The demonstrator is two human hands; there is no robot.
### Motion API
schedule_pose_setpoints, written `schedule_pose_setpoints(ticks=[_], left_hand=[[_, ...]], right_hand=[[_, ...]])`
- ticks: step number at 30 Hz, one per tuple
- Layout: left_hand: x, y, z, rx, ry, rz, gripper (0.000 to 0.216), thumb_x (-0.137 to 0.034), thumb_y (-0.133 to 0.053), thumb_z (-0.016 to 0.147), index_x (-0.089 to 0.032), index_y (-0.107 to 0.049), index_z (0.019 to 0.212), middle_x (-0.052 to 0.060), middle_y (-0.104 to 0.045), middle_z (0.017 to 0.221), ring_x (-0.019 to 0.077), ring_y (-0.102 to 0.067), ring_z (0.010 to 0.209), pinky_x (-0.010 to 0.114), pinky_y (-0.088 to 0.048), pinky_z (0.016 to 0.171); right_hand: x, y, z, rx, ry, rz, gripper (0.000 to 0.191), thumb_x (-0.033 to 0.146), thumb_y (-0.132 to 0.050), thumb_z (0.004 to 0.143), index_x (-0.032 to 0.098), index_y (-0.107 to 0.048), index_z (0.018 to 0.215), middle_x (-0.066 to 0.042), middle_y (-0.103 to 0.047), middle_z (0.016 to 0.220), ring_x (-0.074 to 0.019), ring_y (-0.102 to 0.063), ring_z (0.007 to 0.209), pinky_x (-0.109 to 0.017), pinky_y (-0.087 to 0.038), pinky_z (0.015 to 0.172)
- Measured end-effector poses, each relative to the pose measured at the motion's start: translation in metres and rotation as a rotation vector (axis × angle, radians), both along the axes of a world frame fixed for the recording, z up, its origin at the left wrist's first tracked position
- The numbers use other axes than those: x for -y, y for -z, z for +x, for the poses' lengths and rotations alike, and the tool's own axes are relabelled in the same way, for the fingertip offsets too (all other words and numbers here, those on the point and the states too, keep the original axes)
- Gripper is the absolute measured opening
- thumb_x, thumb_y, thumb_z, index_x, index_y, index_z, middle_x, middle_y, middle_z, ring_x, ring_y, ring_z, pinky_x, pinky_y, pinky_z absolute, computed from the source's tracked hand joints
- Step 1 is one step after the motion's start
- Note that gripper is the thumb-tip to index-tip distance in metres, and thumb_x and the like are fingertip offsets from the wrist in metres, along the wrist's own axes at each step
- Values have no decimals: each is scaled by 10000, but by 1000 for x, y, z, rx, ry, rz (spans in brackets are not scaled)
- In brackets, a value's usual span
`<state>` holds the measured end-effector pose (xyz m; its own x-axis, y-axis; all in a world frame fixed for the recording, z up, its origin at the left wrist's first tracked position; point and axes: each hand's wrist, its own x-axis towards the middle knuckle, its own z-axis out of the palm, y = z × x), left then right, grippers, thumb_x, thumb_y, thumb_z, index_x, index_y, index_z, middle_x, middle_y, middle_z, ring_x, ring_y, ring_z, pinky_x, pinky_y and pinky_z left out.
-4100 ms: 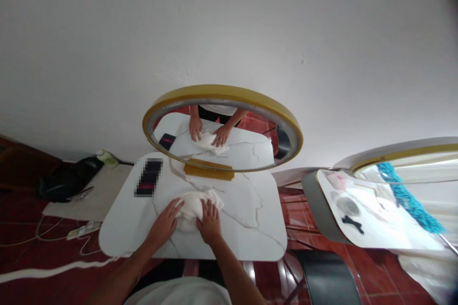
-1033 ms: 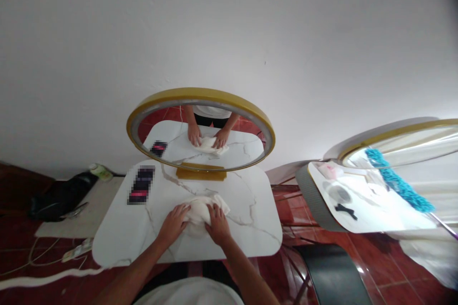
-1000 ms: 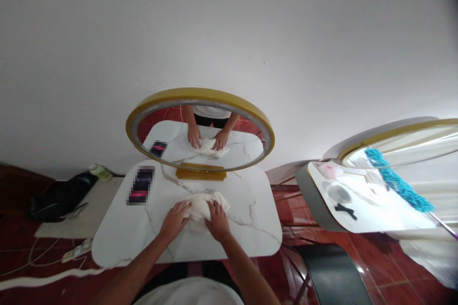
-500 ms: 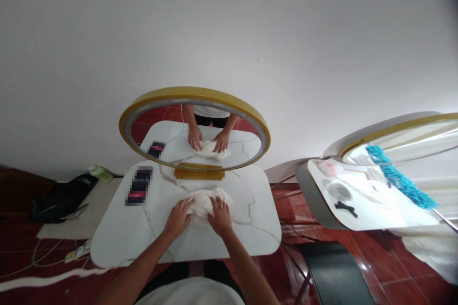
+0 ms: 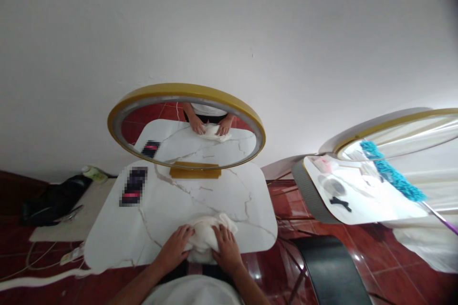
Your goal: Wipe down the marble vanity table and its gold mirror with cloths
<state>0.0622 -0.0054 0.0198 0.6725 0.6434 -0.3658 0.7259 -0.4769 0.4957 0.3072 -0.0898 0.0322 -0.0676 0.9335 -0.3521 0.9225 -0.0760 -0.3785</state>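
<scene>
A crumpled white cloth (image 5: pixel 206 231) lies at the near edge of a white marble-look table (image 5: pixel 171 209). My left hand (image 5: pixel 176 248) presses on its left side with fingers spread. On the cloth's right side rests my right hand (image 5: pixel 228 250), fingers also laid over the fabric. Both hands are flat on the cloth rather than gripping it. A round gold-framed mirror (image 5: pixel 186 126) at the back of the table reflects the hands and the cloth.
A dark phone-like object (image 5: pixel 133 186), blurred out, lies at the table's back left. A second table (image 5: pixel 358 195) with a mirror and a blue duster (image 5: pixel 390 171) stands to the right. A black chair (image 5: pixel 329 267) is near right. Cables and a black bag (image 5: pixel 53 198) lie on the floor at left.
Both hands have slid the cloth from the table's middle toward me, to the near edge. The view has shifted slightly, so the mirror and table sit further left.
</scene>
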Motion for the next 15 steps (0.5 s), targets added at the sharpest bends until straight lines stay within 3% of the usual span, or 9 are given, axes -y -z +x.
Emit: schedule_pose_setpoints(ticks=[11,15], left_hand=[[-100,-15,50,38,-182,189,591,-124,-427,760,-209,-393,1344,61,-407,1405,202,-328,1307,376,-313,1056],[-123,-14,59,44,-200,193,639,-100,-420,742,-213,-361,1368,59,-393,1415,195,-324,1307,368,-308,1057]], right_hand=[[-116,-13,13,109,136,140,694,274,-521,824,290,-220,1449,-59,-281,1473,-258,-314,1282,-386,-260,1038],[-141,-13,19,111,153,149,688,278,-518,829,289,-219,1448,-58,-280,1471,-258,-303,1276,-383,-252,1036]])
